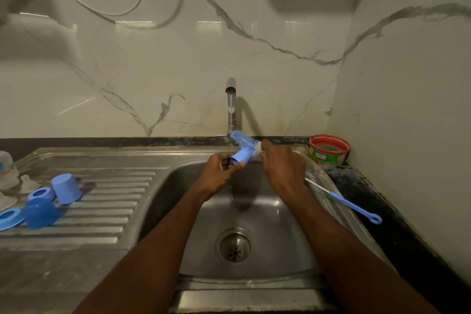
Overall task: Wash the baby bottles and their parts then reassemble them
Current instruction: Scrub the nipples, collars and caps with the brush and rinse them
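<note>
Over the steel sink (pixel 254 270), my left hand (pixel 219 173) grips a light blue cap (pixel 242 157) lying sideways. My right hand (pixel 283 163) holds a blue bottle brush (pixel 243 139), its bristle head pointing up-left toward the tap's base. Water runs from the tap (pixel 231 99) down between my hands. On the drainboard (pixel 107 216) at the left lie several blue bottle parts: an upturned light blue cap (pixel 66 187), a ring (pixel 40 194), a darker blue cap (pixel 42 213) and another ring (pixel 10 218). Clear teats (pixel 28 182) and a clear bottle (pixel 6 166) stand at the far left.
A thin blue nipple brush (pixel 349 205) lies across the sink's right rim and the dark counter. A red and green tub (pixel 329 149) of dish paste sits in the back right corner. The drain (pixel 235 245) is open in the basin's middle. Marble walls close the back and right.
</note>
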`<state>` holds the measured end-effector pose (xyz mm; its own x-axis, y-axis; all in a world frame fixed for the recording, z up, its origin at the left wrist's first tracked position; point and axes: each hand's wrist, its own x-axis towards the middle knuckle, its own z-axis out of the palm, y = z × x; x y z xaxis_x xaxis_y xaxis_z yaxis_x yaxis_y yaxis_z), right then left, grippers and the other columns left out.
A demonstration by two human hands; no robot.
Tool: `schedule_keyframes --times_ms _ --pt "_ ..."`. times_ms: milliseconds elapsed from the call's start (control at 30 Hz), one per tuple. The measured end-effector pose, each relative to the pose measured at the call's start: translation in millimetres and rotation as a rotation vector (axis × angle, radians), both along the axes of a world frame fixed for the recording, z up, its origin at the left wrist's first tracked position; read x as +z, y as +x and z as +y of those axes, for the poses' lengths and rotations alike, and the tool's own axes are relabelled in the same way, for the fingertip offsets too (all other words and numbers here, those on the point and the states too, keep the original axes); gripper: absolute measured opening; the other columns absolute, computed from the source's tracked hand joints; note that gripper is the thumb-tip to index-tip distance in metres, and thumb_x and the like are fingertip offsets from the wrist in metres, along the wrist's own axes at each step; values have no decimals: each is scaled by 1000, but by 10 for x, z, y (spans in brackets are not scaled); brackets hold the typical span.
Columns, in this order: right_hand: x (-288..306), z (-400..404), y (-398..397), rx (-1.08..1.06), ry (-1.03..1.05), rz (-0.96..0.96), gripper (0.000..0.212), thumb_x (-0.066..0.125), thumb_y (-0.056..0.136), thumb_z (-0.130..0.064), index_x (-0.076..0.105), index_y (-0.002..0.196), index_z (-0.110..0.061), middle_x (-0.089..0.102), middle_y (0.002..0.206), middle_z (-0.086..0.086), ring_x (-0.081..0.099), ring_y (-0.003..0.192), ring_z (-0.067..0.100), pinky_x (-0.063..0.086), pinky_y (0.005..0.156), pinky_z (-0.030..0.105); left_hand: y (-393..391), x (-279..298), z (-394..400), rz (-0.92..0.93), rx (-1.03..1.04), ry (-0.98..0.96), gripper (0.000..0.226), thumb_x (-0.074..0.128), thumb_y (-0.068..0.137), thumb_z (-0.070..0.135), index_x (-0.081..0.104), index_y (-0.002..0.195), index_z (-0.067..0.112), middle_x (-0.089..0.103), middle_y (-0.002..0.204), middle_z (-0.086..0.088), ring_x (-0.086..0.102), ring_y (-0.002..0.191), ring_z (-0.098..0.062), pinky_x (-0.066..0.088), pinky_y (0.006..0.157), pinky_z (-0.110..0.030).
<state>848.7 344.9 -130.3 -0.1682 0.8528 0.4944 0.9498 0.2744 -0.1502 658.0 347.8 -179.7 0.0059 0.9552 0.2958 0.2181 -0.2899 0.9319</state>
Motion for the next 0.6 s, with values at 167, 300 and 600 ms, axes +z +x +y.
schedule_keyframes --times_ms 167,300,600 --pt "-63 -123 -90 172 -17 7 24 50 99 -40 57 121 -32 71 107 3 67 95 29 44 70 36 -18 -21 16 -132 -55 -58 34 72 93 24 66 124 11 76 109 -4 72 104 -21 57 85 -29" --pt "10 -74 -45 30 18 54 22 49 102 -36 51 123 -29 70 105 5 67 91 29 43 68 35 2 13 31 -399 -160 -185 42 64 99 20 53 138 10 69 126 -15 69 114 -29 54 100 -41" --pt "38 -180 -182 81 -8 11 23 50 102 -32 48 125 -25 69 105 5 66 89 29 42 65 35 51 100 3 -561 -171 -314 32 43 99 2 62 125 2 72 114 -20 69 102 -27 56 97 -38"
